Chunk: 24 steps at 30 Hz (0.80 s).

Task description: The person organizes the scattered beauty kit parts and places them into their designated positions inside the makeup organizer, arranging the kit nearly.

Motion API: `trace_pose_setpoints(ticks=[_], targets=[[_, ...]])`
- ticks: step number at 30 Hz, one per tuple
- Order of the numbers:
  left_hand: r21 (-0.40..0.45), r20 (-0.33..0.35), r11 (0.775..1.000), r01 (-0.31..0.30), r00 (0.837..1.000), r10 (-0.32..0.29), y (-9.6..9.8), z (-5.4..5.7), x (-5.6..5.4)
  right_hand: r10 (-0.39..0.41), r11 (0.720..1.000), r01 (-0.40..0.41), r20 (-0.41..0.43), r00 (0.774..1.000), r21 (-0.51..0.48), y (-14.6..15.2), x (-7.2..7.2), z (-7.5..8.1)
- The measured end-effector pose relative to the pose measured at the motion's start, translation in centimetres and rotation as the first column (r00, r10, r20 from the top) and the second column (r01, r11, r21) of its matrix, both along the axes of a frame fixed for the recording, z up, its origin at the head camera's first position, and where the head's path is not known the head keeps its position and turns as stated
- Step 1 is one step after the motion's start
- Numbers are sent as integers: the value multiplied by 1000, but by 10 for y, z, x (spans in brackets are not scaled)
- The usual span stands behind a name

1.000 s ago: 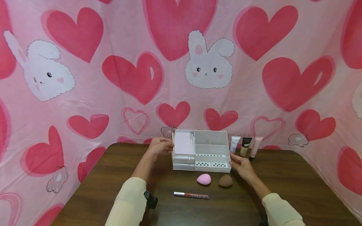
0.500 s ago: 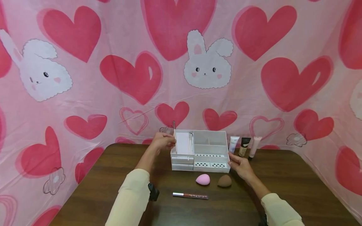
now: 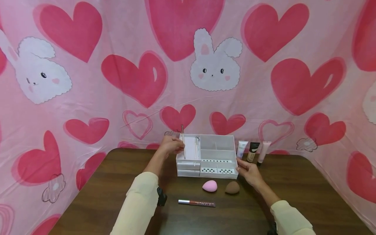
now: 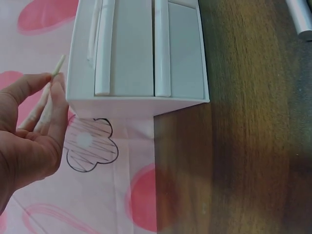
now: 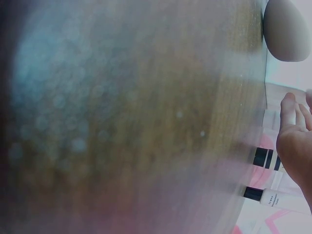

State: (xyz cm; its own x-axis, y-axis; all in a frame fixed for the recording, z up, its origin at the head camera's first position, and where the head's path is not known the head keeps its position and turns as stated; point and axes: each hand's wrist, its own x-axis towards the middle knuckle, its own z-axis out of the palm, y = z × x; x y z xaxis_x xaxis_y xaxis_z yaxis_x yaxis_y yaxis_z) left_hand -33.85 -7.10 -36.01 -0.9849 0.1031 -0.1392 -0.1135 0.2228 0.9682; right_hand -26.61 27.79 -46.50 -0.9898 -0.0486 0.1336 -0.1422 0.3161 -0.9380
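Observation:
A white makeup organizer (image 3: 218, 142) with two small drawers at its front left stands on the table. My left hand (image 3: 169, 145) pinches a slim makeup brush (image 3: 182, 132) upright over the back-left compartment, its lower part inside. Two more brushes (image 3: 196, 147) lean in that same compartment. In the left wrist view, a short pale end of the brush (image 4: 59, 64) shows past the thumb and fingertips, beside the organizer wall (image 4: 136, 106). My right hand (image 3: 249, 171) rests its fingers against the organizer's right side, with fairly straight fingers in the right wrist view.
In front of the organizer lie a pink makeup sponge (image 3: 210, 186), a brown one (image 3: 232, 187) and a lip gloss tube (image 3: 196, 203). A white tube (image 3: 242, 149), a black tube (image 3: 253, 151) and a pink tube (image 3: 264, 152) stand behind my right hand. A heart-print cloth hangs behind.
My left hand has moved right and carried the brush from the organizer's left edge to over the back-left compartment. The right hand stays at the organizer's side.

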Motion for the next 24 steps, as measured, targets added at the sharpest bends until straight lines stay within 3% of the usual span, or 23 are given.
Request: trace_pose_setpoints(ticks=[12, 16, 19, 24], targets=[[-114, -48, 993, 34, 998, -40, 20, 3, 4, -3, 1000, 3, -10, 1000, 8, 0, -1, 1], [-197, -56, 980, 29, 998, -41, 24, 7, 8, 3, 1000, -3, -15, 1000, 9, 1, -1, 1], [-241, -26, 969, 52, 998, -60, 27, 9, 10, 0, 1000, 0, -8, 1000, 5, 1, 0, 1], [-170, 119, 978, 123, 988, -103, 34, 9, 9, -1, 1000, 1, 3, 1000, 12, 0, 0, 1]])
